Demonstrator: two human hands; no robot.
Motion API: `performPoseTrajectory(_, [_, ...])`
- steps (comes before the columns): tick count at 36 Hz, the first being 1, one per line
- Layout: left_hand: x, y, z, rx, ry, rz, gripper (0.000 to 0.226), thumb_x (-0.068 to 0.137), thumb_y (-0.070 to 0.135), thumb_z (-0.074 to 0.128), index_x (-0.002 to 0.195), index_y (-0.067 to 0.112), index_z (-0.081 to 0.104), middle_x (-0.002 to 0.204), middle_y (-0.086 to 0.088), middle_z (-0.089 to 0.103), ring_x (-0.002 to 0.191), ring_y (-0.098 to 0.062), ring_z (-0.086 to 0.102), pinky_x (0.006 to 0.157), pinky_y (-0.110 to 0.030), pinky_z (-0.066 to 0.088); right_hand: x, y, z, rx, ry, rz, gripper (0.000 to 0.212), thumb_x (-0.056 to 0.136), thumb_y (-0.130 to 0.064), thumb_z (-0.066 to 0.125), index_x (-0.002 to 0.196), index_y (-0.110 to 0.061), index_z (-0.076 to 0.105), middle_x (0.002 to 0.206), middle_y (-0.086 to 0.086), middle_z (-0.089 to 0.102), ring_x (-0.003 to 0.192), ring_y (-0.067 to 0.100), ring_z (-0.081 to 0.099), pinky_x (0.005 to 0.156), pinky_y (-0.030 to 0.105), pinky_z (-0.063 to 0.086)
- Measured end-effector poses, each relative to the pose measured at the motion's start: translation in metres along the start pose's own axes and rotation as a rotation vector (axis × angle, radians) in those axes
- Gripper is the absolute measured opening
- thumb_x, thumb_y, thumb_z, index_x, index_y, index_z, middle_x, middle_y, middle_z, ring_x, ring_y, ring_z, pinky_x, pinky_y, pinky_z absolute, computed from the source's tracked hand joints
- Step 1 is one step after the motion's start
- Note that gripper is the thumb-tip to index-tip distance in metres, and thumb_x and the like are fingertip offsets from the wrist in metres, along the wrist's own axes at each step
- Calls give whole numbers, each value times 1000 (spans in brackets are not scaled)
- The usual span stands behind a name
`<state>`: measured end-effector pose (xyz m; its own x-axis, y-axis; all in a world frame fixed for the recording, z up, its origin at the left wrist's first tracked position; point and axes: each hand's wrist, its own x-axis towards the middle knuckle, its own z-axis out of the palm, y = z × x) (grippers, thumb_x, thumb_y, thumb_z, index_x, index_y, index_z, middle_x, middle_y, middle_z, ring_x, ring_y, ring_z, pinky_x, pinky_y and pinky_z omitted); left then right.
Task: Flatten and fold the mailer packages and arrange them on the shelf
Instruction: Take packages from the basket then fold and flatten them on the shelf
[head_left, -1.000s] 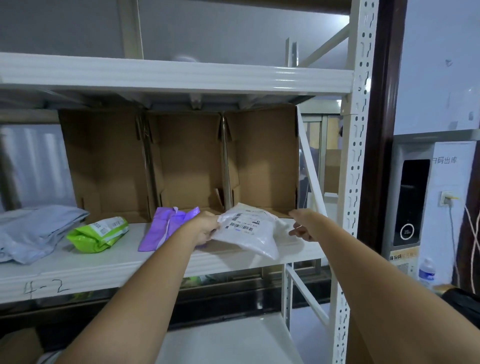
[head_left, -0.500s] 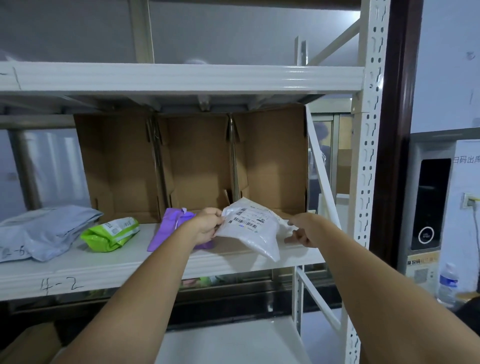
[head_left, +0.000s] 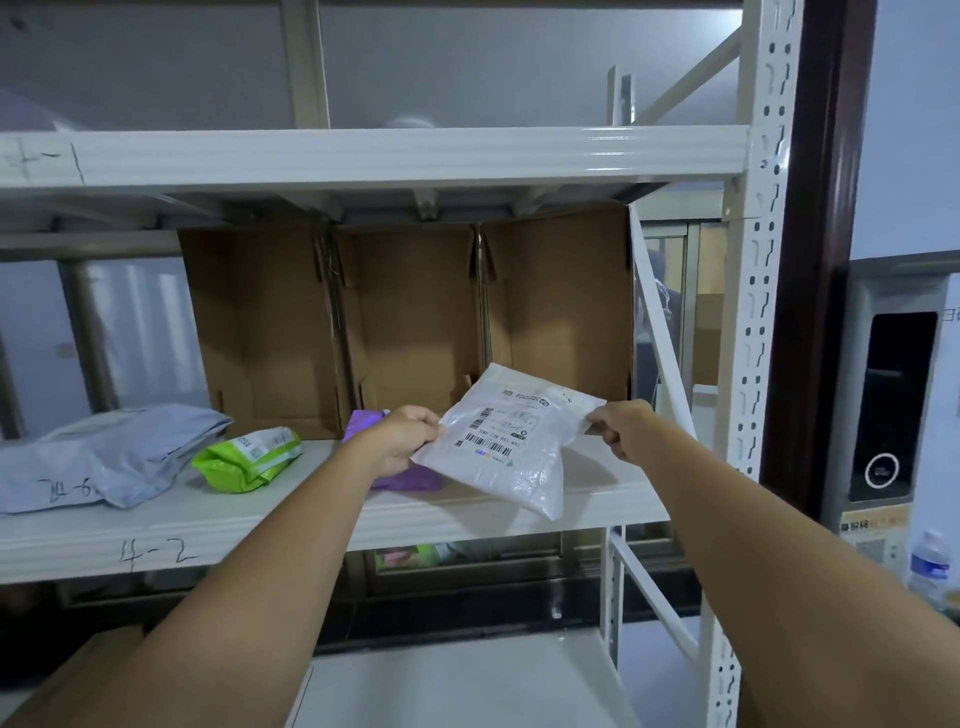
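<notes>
A white plastic mailer (head_left: 511, 447) with a barcode label hangs tilted just above the middle shelf (head_left: 156, 535), its lower corner over the front edge. My left hand (head_left: 402, 439) pinches its left edge and my right hand (head_left: 615, 428) pinches its upper right corner. A purple mailer (head_left: 410, 475) lies on the shelf, mostly hidden behind my left hand. Further left lie a green mailer (head_left: 249, 457) and a large grey mailer (head_left: 114, 452).
Three open cardboard boxes (head_left: 410, 322) stand side by side at the back of the shelf. A white perforated upright (head_left: 753, 312) bounds the shelf on the right. An upper shelf (head_left: 363, 156) hangs overhead. A water bottle (head_left: 932, 564) stands at far right.
My right hand has taken hold of the white mailer's upper right corner; earlier it hung just beside it. The mailer now stretches between both hands.
</notes>
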<state>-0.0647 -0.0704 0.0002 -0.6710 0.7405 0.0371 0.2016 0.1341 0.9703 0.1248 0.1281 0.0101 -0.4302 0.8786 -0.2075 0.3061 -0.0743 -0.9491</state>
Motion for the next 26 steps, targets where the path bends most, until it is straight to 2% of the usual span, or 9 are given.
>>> performPoseTrajectory(3, [-4, -1, -4, 28, 8, 14, 27, 98, -5, 43, 75, 5, 51, 77, -7, 51, 67, -14, 50, 50, -16, 46, -1, -3, -2, 23, -3, -22, 15, 91, -4, 62, 106, -4, 60, 77, 8, 61, 48, 8, 27, 29, 11, 22])
performPoseTrajectory(5, [-4, -2, -7, 41, 8, 17, 29, 98, -5, 43, 72, 6, 50, 75, -7, 51, 65, -14, 50, 44, -13, 45, 0, -4, -4, 43, -6, -25, 13, 92, -8, 64, 102, -5, 57, 71, 8, 57, 48, 8, 27, 28, 9, 22])
performPoseTrajectory(7, [-6, -2, -9, 63, 3, 19, 28, 97, -4, 44, 72, 7, 50, 76, -6, 51, 65, -14, 50, 47, -14, 45, 3, -4, -6, 58, 8, -46, 18, 89, -9, 67, 103, -5, 56, 68, 7, 52, 48, 10, 29, 28, 8, 23])
performPoseTrajectory(10, [-8, -2, -13, 90, -21, 27, 25, 97, -1, 47, 74, 9, 51, 78, -4, 51, 69, -13, 49, 59, -19, 42, 6, -6, -10, 50, 9, -93, 32, 87, -10, 70, 116, -2, 60, 84, 9, 60, 44, 9, 33, 28, 8, 23])
performPoseTrajectory(14, [-11, 0, -15, 82, -70, 34, 21, 97, 1, 49, 78, 8, 53, 81, -4, 52, 72, -13, 50, 66, -20, 41, 5, -12, -19, -12, 35, -122, 45, 87, -11, 71, 126, 0, 51, 46, 1, 55, 22, 4, 33, 27, 10, 20])
performPoseTrajectory(16, [-14, 2, -11, 83, -80, 32, 20, 97, 0, 49, 79, 7, 53, 82, -4, 53, 73, -12, 51, 66, -19, 42, 5, -13, -22, -46, 68, -127, 37, 86, -13, 73, 117, -1, 58, 49, 1, 51, 36, 9, 38, 28, 16, 25])
performPoseTrajectory(19, [-14, 4, 0, 67, -80, 23, 20, 97, -1, 47, 79, 7, 53, 83, -6, 55, 75, -13, 53, 68, -19, 45, 9, -11, -24, -71, 96, -149, 27, 85, -12, 74, 104, -2, 60, 65, 6, 51, 52, 14, 40, 45, 25, 34])
performPoseTrajectory(22, [-17, 7, 15, -5, -110, -34, 19, 97, -5, 44, 82, 3, 53, 87, -9, 57, 79, -15, 56, 73, -23, 49, 16, -9, -22, -34, 142, -170, 25, 84, -8, 72, 104, -2, 58, 75, 9, 59, 64, 19, 53, 63, 29, 46])
performPoseTrajectory(26, [-14, 4, 38, -109, -68, -59, 25, 96, -11, 39, 77, 0, 50, 81, -11, 56, 73, -16, 56, 70, -24, 50, 27, -11, -14, -119, 230, -243, 20, 87, -16, 60, 103, -3, 60, 73, 9, 59, 72, 27, 57, 69, 35, 50])
